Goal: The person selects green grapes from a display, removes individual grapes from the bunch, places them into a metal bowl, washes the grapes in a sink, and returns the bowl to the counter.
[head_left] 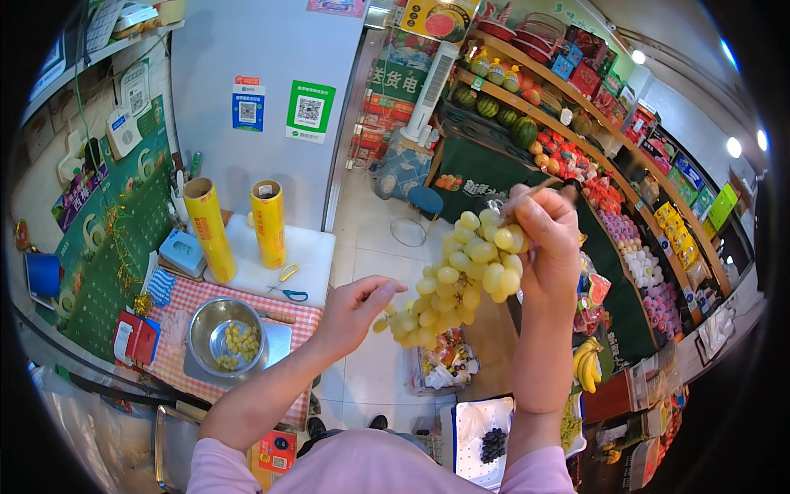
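The right hand (545, 239) clamped the grape bunch (461, 272) stem; left hand (355, 311) fingers pinched a low grape, apparently. Left of the bunch, the steel bowl (226, 336) held few; most remained unpicked.

Grape stem (527, 194) inside right grip (550, 239)
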A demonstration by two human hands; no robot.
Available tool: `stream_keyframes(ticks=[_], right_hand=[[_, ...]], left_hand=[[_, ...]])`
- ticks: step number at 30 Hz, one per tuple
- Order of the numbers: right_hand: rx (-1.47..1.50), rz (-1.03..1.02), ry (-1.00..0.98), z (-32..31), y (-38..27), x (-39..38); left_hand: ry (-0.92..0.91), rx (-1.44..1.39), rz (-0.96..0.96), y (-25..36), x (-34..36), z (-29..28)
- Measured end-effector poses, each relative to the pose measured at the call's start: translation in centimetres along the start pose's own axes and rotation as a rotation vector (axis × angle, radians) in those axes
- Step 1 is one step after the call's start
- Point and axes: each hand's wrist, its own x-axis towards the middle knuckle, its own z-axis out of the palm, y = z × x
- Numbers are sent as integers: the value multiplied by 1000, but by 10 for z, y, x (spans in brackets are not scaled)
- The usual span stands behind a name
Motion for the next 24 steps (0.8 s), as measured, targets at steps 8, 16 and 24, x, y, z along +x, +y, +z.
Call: stream_keyframes(ticks=[8,16,24], right_hand=[[-530,11,129,18,-47,26],[-684,-7,182,7,-69,36],[-724,-111,245,-8,-76,32]], left_hand=[[-215,-195,-445,-51,23,4],[-386,-633,-527,-56,23,43],[-493,-834,-574,-52,24,66]])
